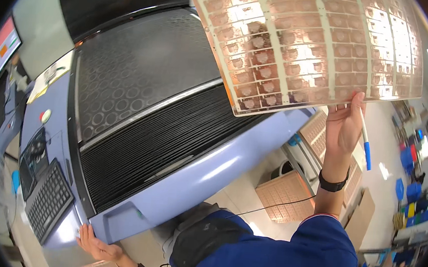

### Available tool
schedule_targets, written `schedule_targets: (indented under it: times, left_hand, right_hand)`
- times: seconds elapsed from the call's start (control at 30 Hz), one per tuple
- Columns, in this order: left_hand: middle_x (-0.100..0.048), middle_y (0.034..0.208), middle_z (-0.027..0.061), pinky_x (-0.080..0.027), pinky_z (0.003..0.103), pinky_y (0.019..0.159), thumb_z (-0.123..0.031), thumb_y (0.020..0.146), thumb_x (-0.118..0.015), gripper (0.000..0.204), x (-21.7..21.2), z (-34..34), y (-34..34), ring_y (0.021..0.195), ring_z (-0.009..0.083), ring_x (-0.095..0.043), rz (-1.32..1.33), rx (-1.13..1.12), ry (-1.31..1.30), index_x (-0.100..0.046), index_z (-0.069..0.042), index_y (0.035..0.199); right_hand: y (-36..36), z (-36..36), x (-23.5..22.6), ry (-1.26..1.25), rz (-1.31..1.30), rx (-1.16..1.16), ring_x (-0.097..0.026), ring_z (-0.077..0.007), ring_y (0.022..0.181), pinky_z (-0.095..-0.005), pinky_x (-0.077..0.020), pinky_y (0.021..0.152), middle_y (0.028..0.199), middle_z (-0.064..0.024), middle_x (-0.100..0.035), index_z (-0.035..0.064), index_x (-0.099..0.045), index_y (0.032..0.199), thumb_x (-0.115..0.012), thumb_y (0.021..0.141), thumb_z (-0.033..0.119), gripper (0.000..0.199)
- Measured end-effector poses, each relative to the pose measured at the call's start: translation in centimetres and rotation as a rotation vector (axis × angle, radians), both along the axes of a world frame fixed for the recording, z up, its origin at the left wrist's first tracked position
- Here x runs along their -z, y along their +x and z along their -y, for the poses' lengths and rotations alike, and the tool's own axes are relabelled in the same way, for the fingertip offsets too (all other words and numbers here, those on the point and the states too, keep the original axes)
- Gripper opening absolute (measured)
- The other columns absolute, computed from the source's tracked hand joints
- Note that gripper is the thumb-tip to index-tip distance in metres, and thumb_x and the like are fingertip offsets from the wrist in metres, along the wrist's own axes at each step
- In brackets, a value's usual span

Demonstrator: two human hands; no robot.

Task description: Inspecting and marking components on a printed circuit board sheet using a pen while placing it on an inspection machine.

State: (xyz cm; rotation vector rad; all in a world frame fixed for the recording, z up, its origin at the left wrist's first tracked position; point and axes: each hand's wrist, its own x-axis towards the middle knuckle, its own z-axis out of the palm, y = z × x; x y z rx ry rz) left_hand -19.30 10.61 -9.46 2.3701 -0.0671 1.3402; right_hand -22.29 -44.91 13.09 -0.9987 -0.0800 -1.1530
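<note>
My right hand (344, 125) is raised at the upper right, gripping the lower edge of a large copper-coloured circuit board panel (309, 65) between thumb and fingers. Rows of small repeated patterns cover the panel, split by pale strips, and light glares off it. The same hand also keeps a white marker pen (364, 136) with a blue cap, which points downward. At the lower left, my left hand (97, 246) rests its fingers on the front corner of a blue-lilac machine (205, 178), near a black keyboard (49, 201). Nothing shows in that hand.
The machine has a dark perforated bed (144, 61) and a black ribbed section (156, 151). A red button (43, 116) and a monitor (1, 56) are at the left. More copper panels (286, 197) stand low beside my right arm, with a thin black cable crossing. Blue bins (413, 192) are farther right.
</note>
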Motion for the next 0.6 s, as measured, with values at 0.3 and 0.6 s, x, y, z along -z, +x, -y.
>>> schedule_targets:
  times: [0.3,0.6]
  left_hand:
    - [-0.069,0.117,0.0215,-0.025,0.055,0.118,-0.019,0.101,-0.037,0.044,-0.6,0.9,-0.7,0.121,0.0376,-0.059,-0.006,-0.018,-0.093,-0.07,0.008,0.106]
    - [-0.07,0.117,0.0172,-0.024,0.055,0.119,-0.019,0.101,-0.037,0.042,-1.5,2.8,-0.7,0.121,0.034,-0.059,-0.015,-0.052,-0.161,-0.072,0.005,0.106]
  right_hand:
    - [17.0,-5.1,1.9,-0.949,-0.823,0.415,-0.07,-0.0203,0.091,-0.0391,-0.0562,0.077,0.099,-0.0117,-0.07,0.0075,-0.063,0.128,-0.055,0.102,0.017,0.029]
    - [27.7,-11.3,11.8,-1.522,-0.583,-0.408,-0.067,-0.0413,0.093,-0.0472,-0.0524,0.081,0.1,-0.021,-0.07,0.0012,-0.067,0.112,-0.056,0.099,0.039,0.041]
